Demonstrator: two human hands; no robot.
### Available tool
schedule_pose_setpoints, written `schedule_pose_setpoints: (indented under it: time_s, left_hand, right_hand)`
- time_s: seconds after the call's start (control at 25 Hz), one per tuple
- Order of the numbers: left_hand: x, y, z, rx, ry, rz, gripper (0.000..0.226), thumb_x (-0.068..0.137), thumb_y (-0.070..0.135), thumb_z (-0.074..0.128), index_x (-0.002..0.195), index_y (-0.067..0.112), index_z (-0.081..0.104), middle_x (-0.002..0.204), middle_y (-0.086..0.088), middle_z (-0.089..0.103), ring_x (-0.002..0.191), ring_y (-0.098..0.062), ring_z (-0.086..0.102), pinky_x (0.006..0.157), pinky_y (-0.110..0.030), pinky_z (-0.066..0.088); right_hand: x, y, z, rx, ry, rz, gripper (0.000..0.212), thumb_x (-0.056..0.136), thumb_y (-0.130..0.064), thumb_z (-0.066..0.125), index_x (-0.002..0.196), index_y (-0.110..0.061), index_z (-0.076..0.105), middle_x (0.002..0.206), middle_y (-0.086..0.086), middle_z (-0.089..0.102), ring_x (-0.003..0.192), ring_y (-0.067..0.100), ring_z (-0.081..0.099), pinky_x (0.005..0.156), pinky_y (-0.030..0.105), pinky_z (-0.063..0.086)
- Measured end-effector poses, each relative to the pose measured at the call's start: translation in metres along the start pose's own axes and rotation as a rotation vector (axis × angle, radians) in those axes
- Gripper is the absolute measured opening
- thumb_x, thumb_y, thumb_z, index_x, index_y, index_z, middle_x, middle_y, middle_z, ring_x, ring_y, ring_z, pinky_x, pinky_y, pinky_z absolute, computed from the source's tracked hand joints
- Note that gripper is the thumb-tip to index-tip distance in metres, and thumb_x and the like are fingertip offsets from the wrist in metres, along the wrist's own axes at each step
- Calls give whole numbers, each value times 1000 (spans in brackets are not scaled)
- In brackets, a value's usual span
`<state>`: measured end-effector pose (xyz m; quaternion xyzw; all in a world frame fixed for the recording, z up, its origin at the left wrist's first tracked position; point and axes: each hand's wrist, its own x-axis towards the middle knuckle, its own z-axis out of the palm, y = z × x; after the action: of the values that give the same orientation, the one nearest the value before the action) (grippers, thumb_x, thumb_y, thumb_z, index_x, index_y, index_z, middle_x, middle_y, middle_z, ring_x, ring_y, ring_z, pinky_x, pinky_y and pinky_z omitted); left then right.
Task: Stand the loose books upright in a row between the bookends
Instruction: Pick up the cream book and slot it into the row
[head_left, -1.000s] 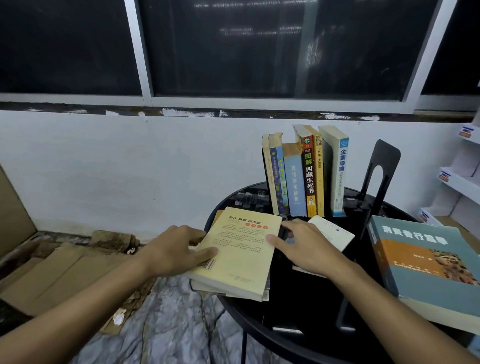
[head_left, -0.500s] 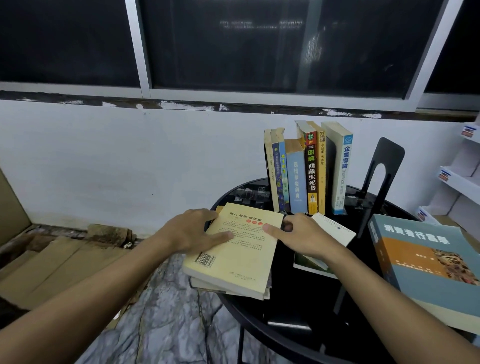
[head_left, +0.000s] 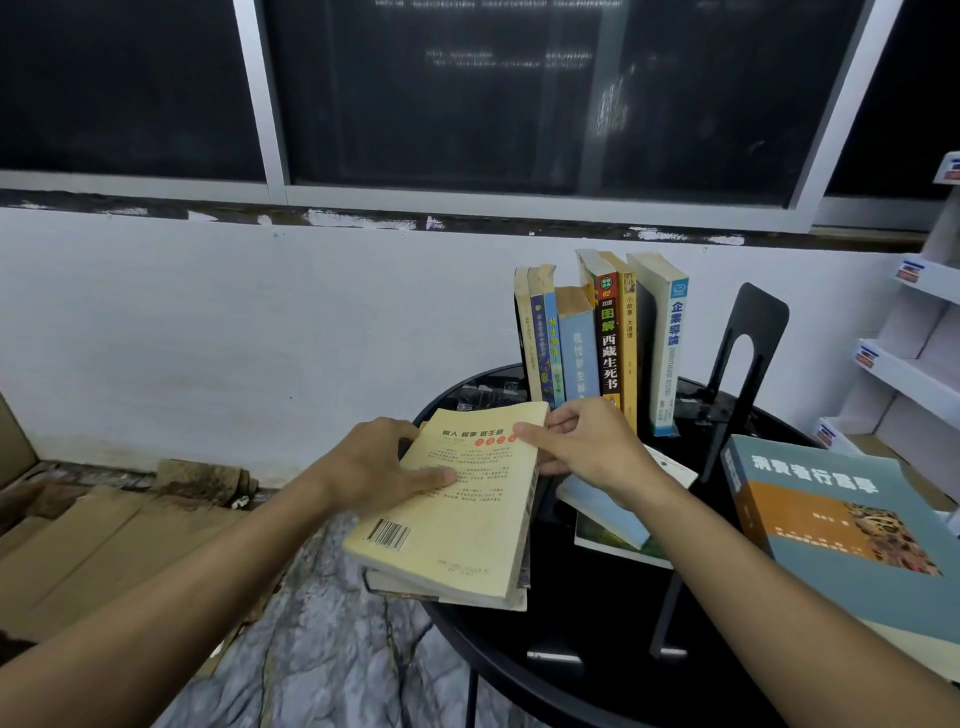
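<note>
Table (head_left: 571, 639): a round black top, seen from above; everything below is placed on it.
Thick teal book (head_left: 841, 545): laid flat at the near right, cover up, partly over the table edge.
Yellow book (head_left: 457, 514): found at the near left edge of the table, lying back cover up with the barcode toward the person, on top of a lower book (head_left: 395, 581). Its far end is perhaps raised a little; this cannot be told surely.
Left hand (head_left: 374, 467): the left edge of the yellow book is grasped, the thumb laid flat on the cover and the fingers curled round the far left side.
Right hand (head_left: 587, 447): the far right corner of the yellow book is pinched, thumb on the cover and fingers bent round the edge.
Flat books (head_left: 602, 512): two thin ones, a blue one over a white one, partly hidden under the right forearm.
Black bookend (head_left: 753, 332): standing upright to the right, well apart from the row.
Upright row (head_left: 602, 338): several books standing spine outward at the far side of the table, the rightmost one a little apart.
Cardboard (head_left: 104, 545): flattened on the floor at the left.
White shelves (head_left: 904, 364): seen at the far right edge.
Wall (head_left: 260, 312): white, with a dark window (head_left: 519, 93) above.
</note>
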<state>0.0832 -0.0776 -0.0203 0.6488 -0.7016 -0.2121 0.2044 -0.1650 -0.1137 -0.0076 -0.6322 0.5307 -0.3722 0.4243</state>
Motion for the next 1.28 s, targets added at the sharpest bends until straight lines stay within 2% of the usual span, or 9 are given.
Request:
schedule_pose_setpoints:
  time_s: [0.24, 0.44, 0.56, 0.72, 0.84, 0.96, 1.08, 1.16, 1.28]
  left_hand:
    - [10, 17, -6, -190, 29, -12, 42, 74, 48, 84, 107, 26, 69, 102, 11, 75, 87, -11, 74, 79, -37, 62]
    - [17, 59, -7, -548, -31, 95, 35, 82, 30, 82, 113, 19, 69, 103, 7, 78, 95, -10, 74, 79, -32, 62]
    - [30, 84, -4, -597, -60, 186, 40, 82, 30, 80, 118, 19, 67, 112, 9, 75, 107, -9, 70, 90, -33, 59]
    - [55, 122, -3, -380, 52, 295, 62, 80, 35, 82, 135, 17, 58, 136, 11, 60, 124, -5, 56, 103, -31, 50]
    - [70, 154, -8, -90, 224, 469, 64, 84, 30, 80, 141, 17, 53, 128, 10, 53, 124, -6, 48, 100, -25, 42]
    - [101, 177, -6, 85, 280, 509, 70, 85, 28, 78, 146, 18, 45, 145, 4, 48, 138, -18, 41, 111, -34, 35]
    - [132, 192, 1, 193, 296, 487, 58, 83, 28, 78, 132, 23, 47, 132, -2, 57, 118, -24, 56, 99, -45, 51]
    - [146, 199, 5, 243, 307, 494, 52, 82, 26, 78, 125, 22, 48, 123, 0, 59, 108, -23, 60, 90, -48, 54]
    - [159, 206, 11, 316, 310, 495, 65, 84, 26, 76, 140, 17, 43, 142, -4, 52, 125, -26, 54, 99, -48, 49]
  right_hand:
    - [-9, -33, -20, 74, 52, -28, 27, 81, -8, 82, 92, 4, 60, 88, 16, 76, 73, 21, 77, 59, 31, 62]
    - [-31, -71, -51, 13, 197, -201, 30, 81, -11, 83, 92, -7, 56, 79, 9, 74, 66, 15, 75, 53, 29, 60]
    - [-40, -86, -71, -79, 308, -275, 33, 80, -17, 85, 93, -12, 55, 79, 9, 72, 63, 15, 75, 56, 36, 62]
    - [-48, -89, -96, -266, 441, -320, 34, 79, -24, 86, 91, -16, 56, 79, 0, 71, 56, 11, 72, 55, 36, 62]
    - [-52, -84, -109, -401, 506, -349, 34, 77, -27, 85, 95, -15, 59, 78, -6, 70, 65, 8, 69, 61, 39, 61]
    - [-53, -78, -121, -484, 557, -351, 36, 77, -30, 85, 96, -15, 59, 76, -11, 66, 72, 4, 65, 64, 36, 59]
    - [-51, -70, -133, -502, 587, -353, 38, 76, -33, 86, 97, -16, 59, 77, -11, 64, 80, 12, 64, 61, 29, 52]
    - [-49, -64, -138, -521, 598, -358, 39, 75, -34, 85, 97, -17, 58, 78, -9, 65, 91, 21, 62, 70, 31, 50]
    - [-48, -61, -146, -536, 610, -355, 38, 75, -35, 85, 96, -18, 58, 79, -10, 64, 90, 16, 61, 65, 23, 45]
